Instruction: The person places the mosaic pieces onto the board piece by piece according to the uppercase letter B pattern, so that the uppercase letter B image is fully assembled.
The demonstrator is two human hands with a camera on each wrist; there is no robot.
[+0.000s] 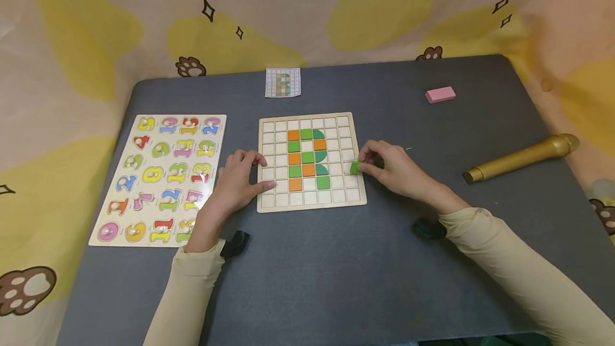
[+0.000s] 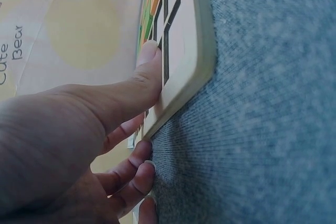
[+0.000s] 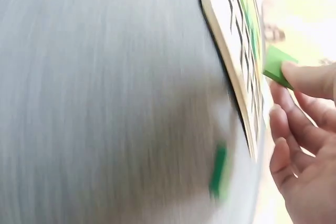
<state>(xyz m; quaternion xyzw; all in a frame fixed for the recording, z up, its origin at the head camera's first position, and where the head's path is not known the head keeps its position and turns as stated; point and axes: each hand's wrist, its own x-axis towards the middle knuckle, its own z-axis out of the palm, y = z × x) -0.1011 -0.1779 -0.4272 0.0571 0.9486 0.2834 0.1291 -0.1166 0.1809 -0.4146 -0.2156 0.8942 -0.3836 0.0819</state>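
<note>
A wooden grid board (image 1: 336,195) lies mid-table with orange, light green and dark green pieces in its middle columns. My right hand (image 1: 399,168) pinches a light green square block (image 1: 355,167) between thumb and fingers, just over the board's right edge. In the right wrist view the block (image 3: 278,65) is tilted above the board. My left hand (image 1: 236,183) rests at the board's left edge. Its thumb (image 2: 126,90) lies on the board's face, and the other fingers sit beside the edge, partly hidden behind the thumb in the left wrist view.
A number puzzle board (image 1: 158,191) lies at left, partly under the left forearm. Behind the grid board is a small pattern card (image 1: 283,83). A pink block (image 1: 440,95) and a gold microphone (image 1: 521,159) lie at right. A blurred green piece (image 3: 219,171) sits near the board.
</note>
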